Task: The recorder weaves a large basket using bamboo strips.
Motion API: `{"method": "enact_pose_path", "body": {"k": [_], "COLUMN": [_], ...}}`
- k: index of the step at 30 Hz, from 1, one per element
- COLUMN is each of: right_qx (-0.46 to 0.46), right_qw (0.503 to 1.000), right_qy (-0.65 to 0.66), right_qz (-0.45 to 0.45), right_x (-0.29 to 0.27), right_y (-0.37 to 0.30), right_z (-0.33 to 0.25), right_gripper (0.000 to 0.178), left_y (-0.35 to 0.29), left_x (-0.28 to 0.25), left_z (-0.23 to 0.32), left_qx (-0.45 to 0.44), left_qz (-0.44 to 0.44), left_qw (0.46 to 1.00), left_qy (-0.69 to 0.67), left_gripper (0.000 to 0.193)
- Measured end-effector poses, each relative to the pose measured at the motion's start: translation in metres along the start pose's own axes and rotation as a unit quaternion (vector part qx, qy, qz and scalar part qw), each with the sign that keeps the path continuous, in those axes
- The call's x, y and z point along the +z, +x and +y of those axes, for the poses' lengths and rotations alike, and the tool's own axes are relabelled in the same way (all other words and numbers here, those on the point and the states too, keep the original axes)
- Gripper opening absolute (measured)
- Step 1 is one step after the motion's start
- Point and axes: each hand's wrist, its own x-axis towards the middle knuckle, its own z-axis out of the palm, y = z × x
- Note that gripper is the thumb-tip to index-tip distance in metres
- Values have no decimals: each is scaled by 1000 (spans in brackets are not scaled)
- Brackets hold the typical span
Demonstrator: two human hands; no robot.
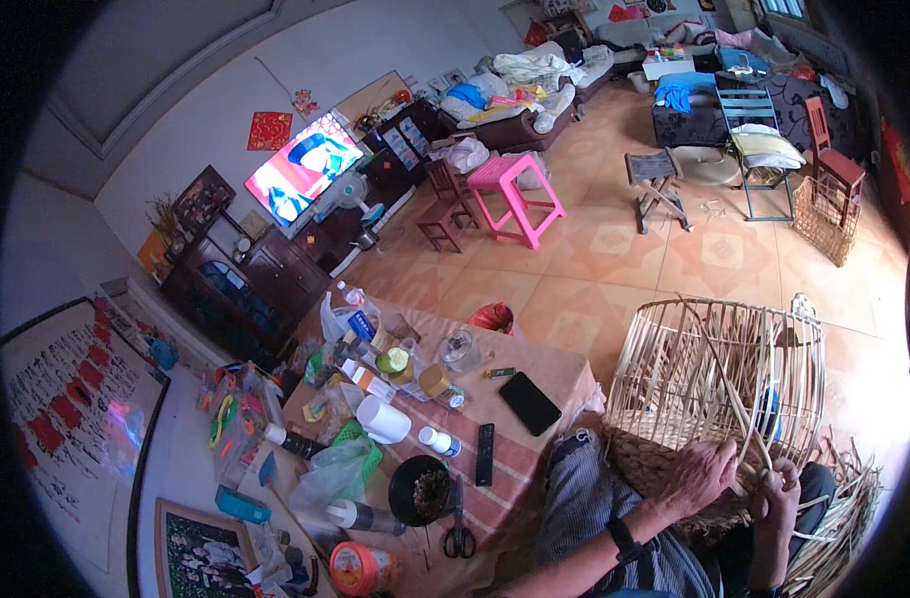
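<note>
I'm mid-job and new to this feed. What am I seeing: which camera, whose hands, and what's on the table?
There's no machine. This single picture comes from a wide fisheye camera on a person's head, so straight edges bend. The bare hands are that person's own. The right hand pinches pale strips beside an unfinished basket; the left hand is at them too, its grip unclear. On the table, among bottles and bags, lie a phone, a remote, scissors and a dark bowl.
</note>
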Motion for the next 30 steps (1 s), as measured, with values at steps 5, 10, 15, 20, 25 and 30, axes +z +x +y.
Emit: {"method": "enact_pose_path", "body": {"k": [5,10,15,20,25,30], "right_qx": [10,88,132,3,-87,88], "right_qw": [996,983,981,923,762,984], "right_qy": [-77,-151,-139,-368,-635,-154], "right_qz": [35,55,-14,-117,-89,-28], "right_x": [-1,25,32,42,59,28], "right_y": [-25,-54,-48,-23,-15,-17], "right_z": [16,-5,-28,-46,-43,-67], "right_gripper": [23,27,30,30,32,24], "left_y": [-1,2,12,15,7,8], "left_x": [-8,-15,-52,-71,-46,-41], "left_z": [-7,-13,-7,24,27,8], "left_qx": [32,14,3,25,29,71], "left_qz": [-22,-91,-45,31,-62,-73], "left_qw": [997,992,992,998,996,994], "left_qy": [-63,-87,-119,42,-65,-48], "left_gripper": [19,12,23,25,21,28]}}
